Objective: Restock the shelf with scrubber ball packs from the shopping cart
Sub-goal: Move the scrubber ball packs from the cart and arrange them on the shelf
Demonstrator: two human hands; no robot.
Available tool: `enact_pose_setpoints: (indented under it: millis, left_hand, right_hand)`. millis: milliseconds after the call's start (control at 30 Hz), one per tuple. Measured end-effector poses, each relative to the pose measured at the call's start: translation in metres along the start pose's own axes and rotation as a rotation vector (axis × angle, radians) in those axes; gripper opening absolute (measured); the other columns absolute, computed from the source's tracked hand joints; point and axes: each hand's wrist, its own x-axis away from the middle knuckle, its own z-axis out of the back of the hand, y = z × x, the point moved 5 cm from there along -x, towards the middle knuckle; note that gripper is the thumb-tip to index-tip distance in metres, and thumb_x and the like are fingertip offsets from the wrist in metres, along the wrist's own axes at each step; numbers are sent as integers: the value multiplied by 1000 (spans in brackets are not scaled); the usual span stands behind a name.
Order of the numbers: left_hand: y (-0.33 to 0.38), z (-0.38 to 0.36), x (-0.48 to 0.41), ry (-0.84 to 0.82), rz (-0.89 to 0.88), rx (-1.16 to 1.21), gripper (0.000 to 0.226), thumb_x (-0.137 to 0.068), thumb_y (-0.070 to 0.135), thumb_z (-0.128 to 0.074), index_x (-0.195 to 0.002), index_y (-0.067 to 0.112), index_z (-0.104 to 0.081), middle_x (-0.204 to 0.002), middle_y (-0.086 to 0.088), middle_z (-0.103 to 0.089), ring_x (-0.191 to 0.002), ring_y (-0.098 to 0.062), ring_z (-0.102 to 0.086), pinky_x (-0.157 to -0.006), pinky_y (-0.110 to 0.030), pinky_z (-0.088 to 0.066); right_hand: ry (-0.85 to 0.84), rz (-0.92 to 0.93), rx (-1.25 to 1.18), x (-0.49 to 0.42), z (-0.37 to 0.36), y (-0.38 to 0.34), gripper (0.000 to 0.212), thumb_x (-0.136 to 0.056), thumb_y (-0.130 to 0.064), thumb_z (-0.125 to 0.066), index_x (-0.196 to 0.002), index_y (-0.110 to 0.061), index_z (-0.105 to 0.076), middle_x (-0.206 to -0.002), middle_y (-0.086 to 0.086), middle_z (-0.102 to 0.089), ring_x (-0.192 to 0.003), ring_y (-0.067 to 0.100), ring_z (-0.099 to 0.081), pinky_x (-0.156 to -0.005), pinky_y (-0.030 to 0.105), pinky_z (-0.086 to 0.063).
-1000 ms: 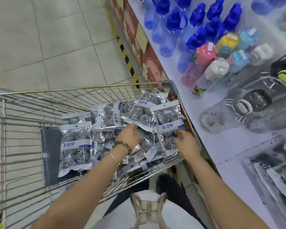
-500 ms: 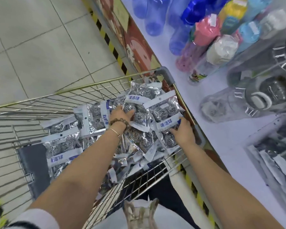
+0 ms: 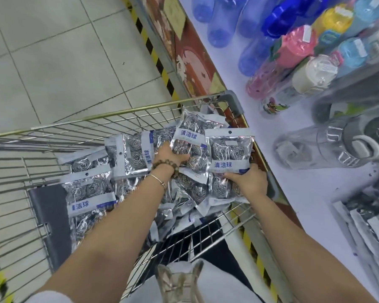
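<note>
The wire shopping cart [image 3: 109, 115] holds several silver scrubber ball packs with white-and-blue labels, such as one at the left [image 3: 90, 193]. My right hand [image 3: 248, 182] grips the bottom edge of one pack [image 3: 229, 153], which is raised upright near the cart's right rim. My left hand [image 3: 170, 155], with a bead bracelet at the wrist, grips another pack [image 3: 189, 138] beside it, lifted off the pile. The white shelf [image 3: 298, 189] runs along the right of the cart. More scrubber ball packs [image 3: 372, 219] lie on it at the lower right.
Plastic water bottles stand on the shelf: blue ones [image 3: 225, 25] at the back, pink [image 3: 282, 60] and clear ones [image 3: 328, 147] nearer. A yellow-black striped edge [image 3: 155, 55] runs along the shelf base. Tiled floor [image 3: 53, 62] lies to the left. The cart's grey child-seat flap [image 3: 49, 217] is at the left.
Both hands have closed on packs and raised them off the pile. The right-hand pack now stands upright near the cart's rim. The view has shifted closer to the shelf.
</note>
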Motion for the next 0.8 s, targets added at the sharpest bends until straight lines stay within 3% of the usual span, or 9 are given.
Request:
enact_pose_setpoints:
  millis: [100, 233, 367, 500, 600, 700, 800]
  left_hand:
    - [0, 2, 7, -13, -44, 31, 85, -71, 38, -75, -139, 13, -31, -140, -10, -42, -125, -30, -44, -95, -42, -43]
    - [-2, 10, 22, -26, -158, 70, 78, -73, 32, -74, -135, 10, -34, -140, -11, -42, -125, -29, -43, -97, -42, -42]
    - [-7, 13, 41, -19, -237, 103, 68, -74, 26, -73, -130, 10, -40, -137, -9, -44, -125, -27, -43, -99, -40, -42]
    - [-3, 21, 64, 15, -293, 159, 53, -76, 21, -71, -121, 10, -46, -108, 5, -47, -89, -8, -47, -74, -21, -41]
    - [-1, 22, 77, 20, -345, 168, 42, -75, 22, -72, -110, 16, -49, -98, 9, -48, -94, -14, -50, -73, -23, -42]
    - [7, 19, 93, 18, -397, 158, 34, -75, 21, -73, -95, 18, -46, -86, 7, -48, -82, -14, -49, -63, -21, -40]
    - [20, 8, 116, -12, -437, 132, 37, -76, 21, -74, -100, 9, -48, -87, -1, -52, -80, -19, -51, -71, -30, -46]
  right_hand:
    - [20, -51, -206, 14, -3, -3, 64, -63, -43, -83, -110, -13, -53, -99, 0, -64, -88, 21, -60, -74, 31, -46]
    - [95, -49, -365, 38, 5, -9, 58, -71, -35, -80, -114, -9, -49, -93, -4, -57, -76, 13, -52, -71, 26, -38]
    - [180, -10, -451, 58, 23, -8, 49, -71, -34, -80, -104, -17, -48, -92, -6, -56, -84, 15, -55, -74, 25, -39]
    - [243, -4, -523, 76, 40, 5, 50, -69, -33, -82, -102, -22, -45, -83, -14, -52, -78, 9, -51, -72, 24, -37]
    - [304, -15, -598, 88, 48, 25, 56, -66, -34, -83, -108, -22, -49, -98, -4, -61, -89, 15, -58, -75, 29, -44]
    - [359, -34, -669, 101, 58, 44, 56, -67, -31, -82, -111, -22, -49, -102, -2, -62, -92, 17, -59, -77, 31, -46]
    - [419, -49, -703, 117, 70, 65, 59, -68, -30, -82, -116, -18, -50, -102, -3, -60, -96, 17, -57, -79, 29, -43]
